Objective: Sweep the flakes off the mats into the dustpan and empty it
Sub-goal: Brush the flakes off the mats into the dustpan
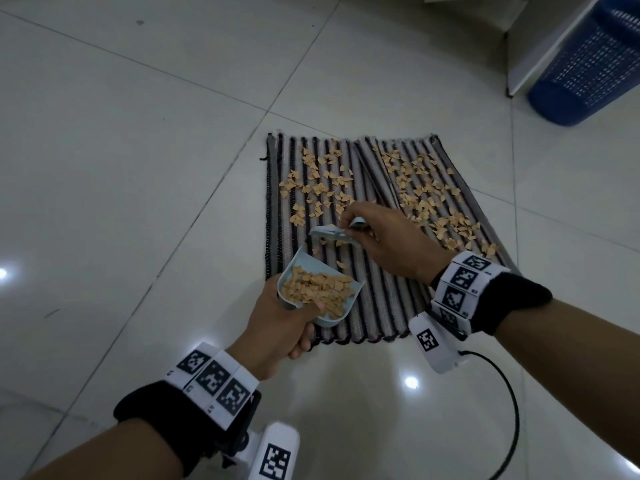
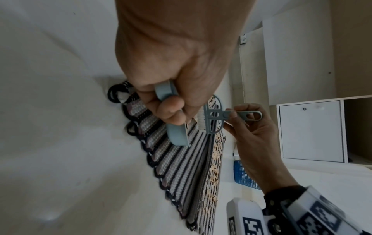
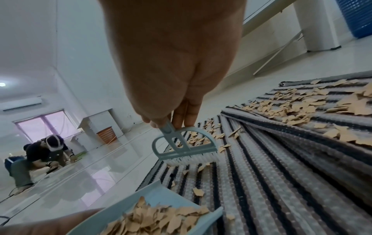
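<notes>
Two striped mats lie side by side on the tiled floor, the left mat (image 1: 374, 292) and the right mat (image 1: 429, 174), both strewn with tan flakes (image 1: 322, 188). My left hand (image 1: 280, 327) grips the handle of a pale blue dustpan (image 1: 304, 263), raised over the left mat's near part and heaped with flakes (image 1: 315, 289). My right hand (image 1: 384, 237) pinches the handle of a small pale blue brush (image 1: 330, 233), whose bristles (image 3: 191, 159) touch the left mat just beyond the pan's mouth. In the left wrist view the dustpan (image 2: 177, 135) sits edge-on beside the brush (image 2: 213, 117).
A blue mesh basket (image 1: 588, 64) stands at the far right beside a white cabinet (image 1: 540, 39). A black cable (image 1: 509, 403) loops on the floor near my right arm. Far off in the right wrist view another person (image 3: 40, 157) crouches on the floor.
</notes>
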